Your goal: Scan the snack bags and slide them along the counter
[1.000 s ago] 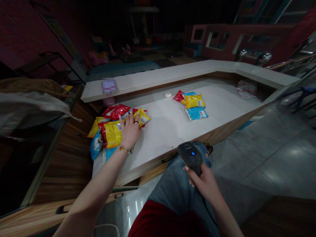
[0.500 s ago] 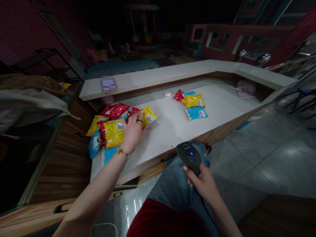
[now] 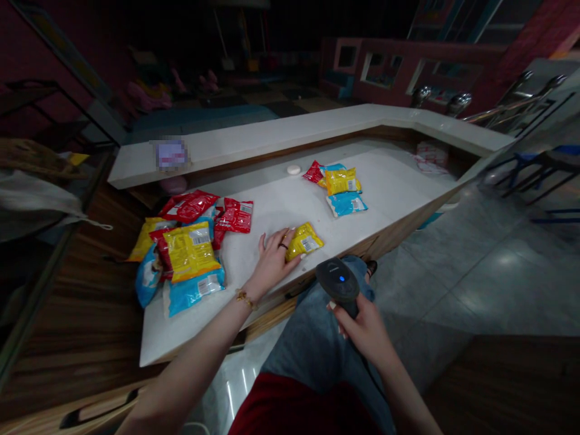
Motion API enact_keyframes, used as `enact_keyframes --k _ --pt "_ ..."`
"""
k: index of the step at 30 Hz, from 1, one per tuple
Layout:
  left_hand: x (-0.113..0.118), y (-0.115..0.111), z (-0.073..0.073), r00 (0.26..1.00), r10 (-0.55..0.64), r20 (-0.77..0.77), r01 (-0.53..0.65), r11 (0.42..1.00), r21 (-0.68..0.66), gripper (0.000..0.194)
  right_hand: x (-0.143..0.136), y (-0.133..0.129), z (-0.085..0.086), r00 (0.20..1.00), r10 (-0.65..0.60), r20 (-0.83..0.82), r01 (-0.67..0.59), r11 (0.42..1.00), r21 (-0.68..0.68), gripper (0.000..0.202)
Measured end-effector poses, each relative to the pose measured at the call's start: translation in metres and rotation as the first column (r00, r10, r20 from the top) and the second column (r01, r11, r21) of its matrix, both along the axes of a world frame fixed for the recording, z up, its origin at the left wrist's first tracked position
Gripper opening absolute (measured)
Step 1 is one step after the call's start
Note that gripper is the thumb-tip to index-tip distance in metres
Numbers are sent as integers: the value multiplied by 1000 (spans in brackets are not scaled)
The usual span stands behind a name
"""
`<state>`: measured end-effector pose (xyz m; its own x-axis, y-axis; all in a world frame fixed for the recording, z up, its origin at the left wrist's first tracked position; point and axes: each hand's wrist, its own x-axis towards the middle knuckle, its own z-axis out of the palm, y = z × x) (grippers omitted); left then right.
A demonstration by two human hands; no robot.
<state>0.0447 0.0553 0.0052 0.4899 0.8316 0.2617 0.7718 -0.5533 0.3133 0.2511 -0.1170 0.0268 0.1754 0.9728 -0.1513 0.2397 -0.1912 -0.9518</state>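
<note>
My left hand (image 3: pixel 273 258) grips the left end of a small yellow snack packet (image 3: pixel 309 241) lying near the counter's front edge, barcode side up. The fingertips rest over its far left side and the thumb lies along the near side. In my right hand (image 3: pixel 365 329) is a dark barcode scanner (image 3: pixel 336 279) with a blue light, held above my lap. To the left, a heap has a large yellow packet (image 3: pixel 190 251), a red packet (image 3: pixel 238 215) and a blue packet (image 3: pixel 193 295). A smaller group further right includes a yellow packet (image 3: pixel 341 181) and a blue packet (image 3: pixel 347 204).
The white counter (image 3: pixel 272 208) has a raised ledge (image 3: pixel 272 130) along its back. A white round object (image 3: pixel 293 170) sits near the ledge. At left lies a white bag (image 3: pixel 36 196); a wrapped bundle (image 3: pixel 430 158) is in the far right corner. Stools (image 3: pixel 550 172) stand at right.
My left hand has moved right and toward me with the small yellow packet, away from the heap. My right hand still holds the scanner; the view has shifted slightly.
</note>
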Motion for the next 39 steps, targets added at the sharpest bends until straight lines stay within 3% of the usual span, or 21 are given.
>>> enact_keyframes --k 9,25,34,39 --pt "-1 4 -1 998 21 53 -21 1000 -7 71 -7 12 5 999 33 23 -33 999 0 20" --pt "-2 5 2 997 40 72 -39 999 -16 70 -6 9 7 998 55 -12 -55 998 -8 21" --pt "-4 6 -1 998 16 60 -17 1000 11 71 -4 8 5 999 19 -31 -19 1000 9 15" --pt "-2 13 4 998 -3 64 2 1000 18 68 2 4 3 999 0 -33 0 1000 -9 20"
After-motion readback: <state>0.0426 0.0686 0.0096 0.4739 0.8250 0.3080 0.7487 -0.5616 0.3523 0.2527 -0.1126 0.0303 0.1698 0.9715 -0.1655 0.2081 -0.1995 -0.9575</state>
